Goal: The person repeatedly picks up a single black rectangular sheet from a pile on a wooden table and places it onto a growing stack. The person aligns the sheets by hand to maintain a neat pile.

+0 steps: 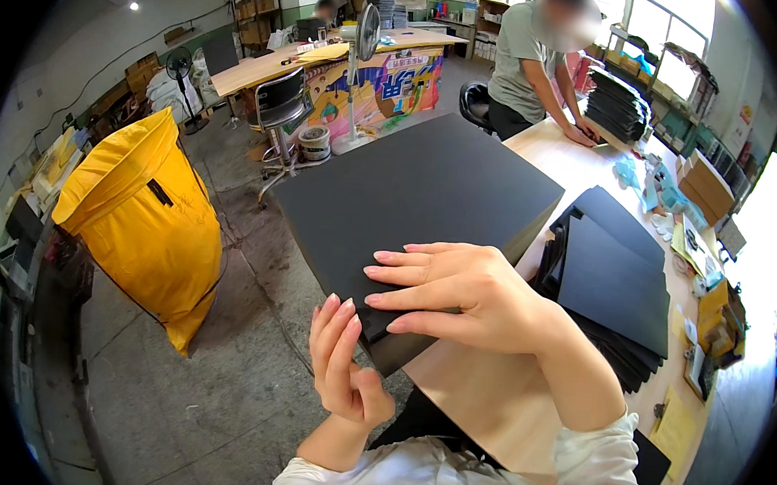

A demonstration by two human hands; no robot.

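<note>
**Two Hands on a Big Black Stack**

While the head camera looks down, the right hand (456, 294) lies flat on top of a tall stack of black sheets (426, 192). Its fingers are spread out and point to the left, pressing down near the corner closest to the person. It looks like this hand keeps the top sheets from sliding.

The left hand (343, 363) stands up on its edge just beside that same corner. Its fingers are straight and pressed together, and they touch the side of the stack. It pinches nothing. This hand seems to push the sheet edges so they line up.

The stack sits on a light wooden table (477, 396), and its near corner pokes out past the table edge. To the right lies a second pile of black sheets (615, 281), lower and a bit messy.

Farther back, another person (529, 70) leans over the same table with both hands by a dark stack of their own. On the floor to the left stands a big yellow bag (144, 221). Behind it are a standing fan (361, 39) and a chair (281, 105).
</note>
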